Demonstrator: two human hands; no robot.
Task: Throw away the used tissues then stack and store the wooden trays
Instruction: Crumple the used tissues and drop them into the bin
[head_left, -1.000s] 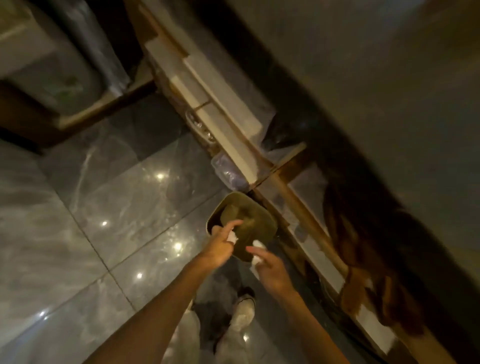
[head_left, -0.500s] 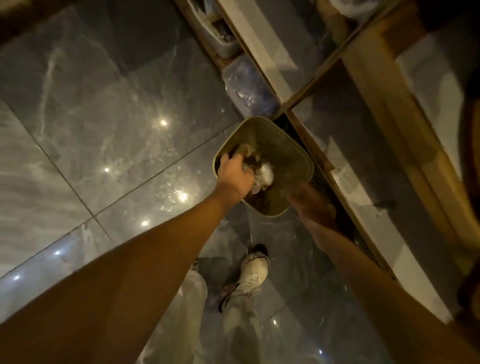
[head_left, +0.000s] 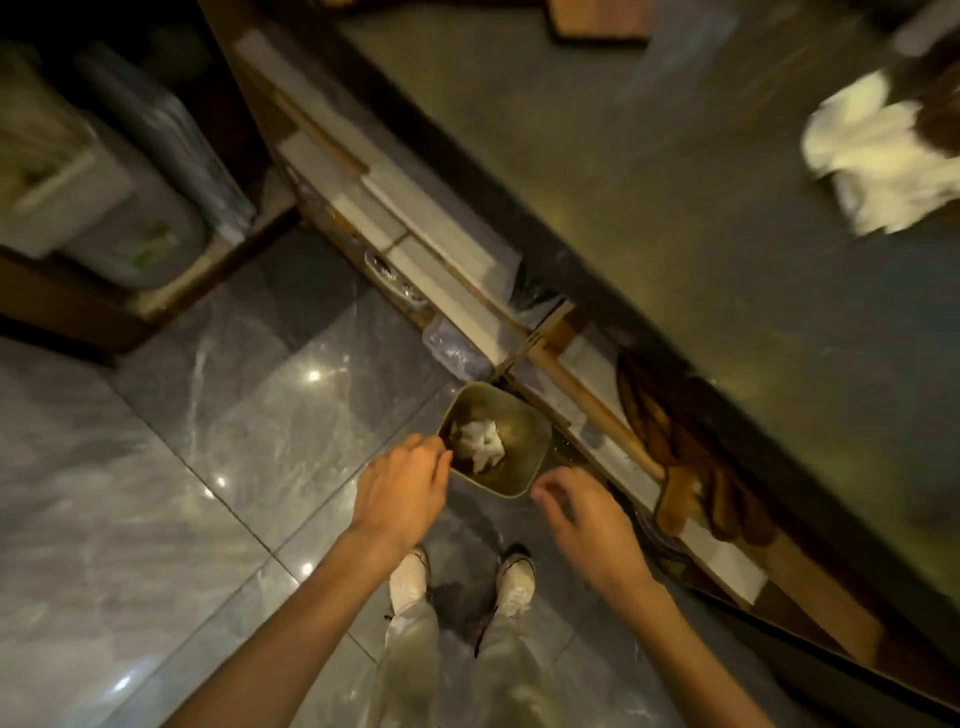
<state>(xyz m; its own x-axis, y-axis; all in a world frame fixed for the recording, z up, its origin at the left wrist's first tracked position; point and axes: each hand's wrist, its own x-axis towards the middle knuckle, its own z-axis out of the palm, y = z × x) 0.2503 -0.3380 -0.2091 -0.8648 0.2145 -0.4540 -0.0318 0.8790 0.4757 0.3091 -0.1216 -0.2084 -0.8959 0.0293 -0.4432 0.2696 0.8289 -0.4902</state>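
Observation:
A small olive-green bin (head_left: 529, 453) stands on the floor against the counter base, with crumpled white tissues (head_left: 480, 446) lying inside it. My left hand (head_left: 404, 493) hovers just left of the bin's rim, fingers loosely spread and empty. Below the bin's right corner, my right hand (head_left: 584, 514) is also empty with curled, parted fingers. More white tissues (head_left: 872, 150) lie blurred on the dark countertop (head_left: 649, 182) at the far right. A wooden tray's (head_left: 602, 21) edge shows at the top of the counter.
Glossy grey marble floor tiles (head_left: 208, 441) spread to the left. Shelves under the counter hold white boxes (head_left: 415, 218) and a clear plastic container (head_left: 454, 348). Grey lidded bins (head_left: 119, 218) sit in a wooden unit at the upper left. My white shoes (head_left: 462, 577) stand below the bin.
Both hands held tissues a second ago; the left reached into the bin and let go. Both hands are now drawn back empty, and the view has tilted up toward the countertop.

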